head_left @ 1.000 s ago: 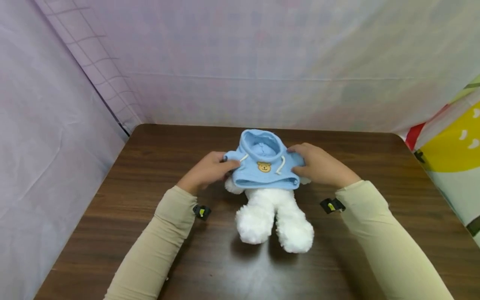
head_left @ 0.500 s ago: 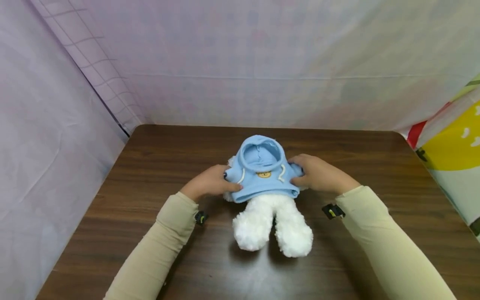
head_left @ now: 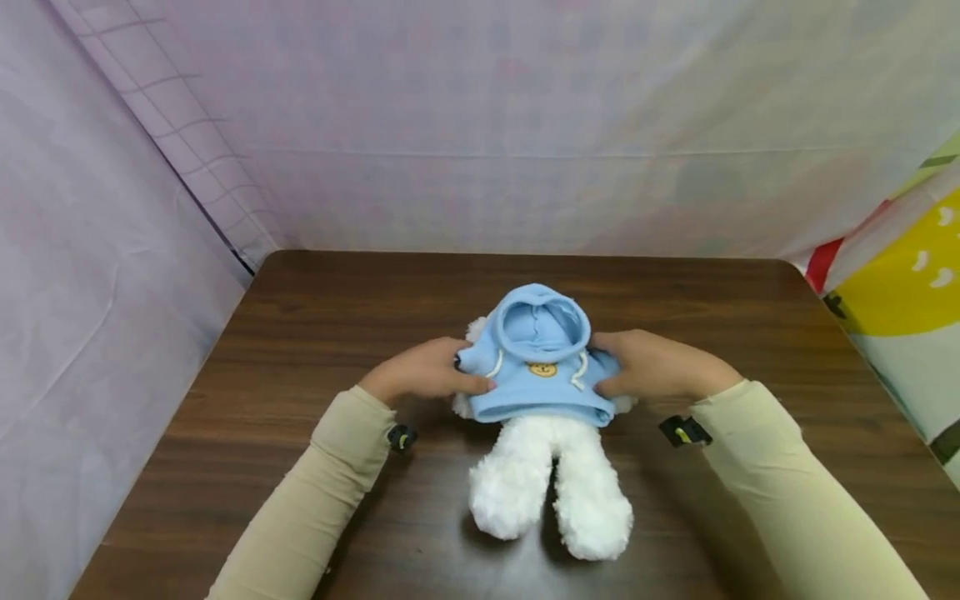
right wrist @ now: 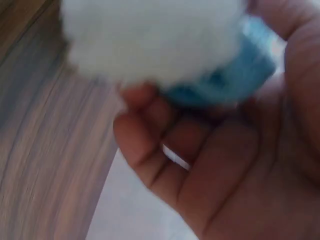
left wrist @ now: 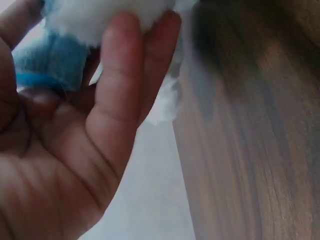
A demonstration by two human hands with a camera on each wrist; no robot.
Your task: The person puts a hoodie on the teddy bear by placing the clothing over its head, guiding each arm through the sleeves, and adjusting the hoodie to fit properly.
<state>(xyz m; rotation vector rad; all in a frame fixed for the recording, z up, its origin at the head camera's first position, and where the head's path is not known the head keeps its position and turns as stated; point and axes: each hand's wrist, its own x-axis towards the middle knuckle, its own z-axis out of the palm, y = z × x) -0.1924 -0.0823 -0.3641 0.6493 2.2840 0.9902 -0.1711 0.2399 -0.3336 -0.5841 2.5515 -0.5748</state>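
A small light blue hoodie (head_left: pixel 525 396) covers the upper body of a white fluffy plush toy (head_left: pixel 551 467) lying on the table. Its hood opening faces up and shows only blue lining; the toy's head is mostly hidden, with a tuft of white fur at the hood's left. My left hand (head_left: pixel 420 371) pinches the left sleeve side, thumb on the front. On the opposite side, my right hand (head_left: pixel 660 367) grips the right sleeve. In the right wrist view, a white paw (right wrist: pixel 150 40) pokes out beyond the blue cuff (right wrist: pixel 235 75); white fur (left wrist: pixel 100 20) lies against the left fingers.
The dark wooden table (head_left: pixel 337 308) ends at a pale cloth curtain (head_left: pixel 465 125) behind. Another white curtain (head_left: pixel 97 292) hangs at the left. A yellow-and-white patterned cloth (head_left: pixel 907 275) is at the right. Small black wrist devices (head_left: pixel 684 431) sit by the sleeves.
Both hands, the hoodie and the plush toy have shifted toward me. The hood tilts further forward, partly covering the bear patch, and white fur now shows at its left.
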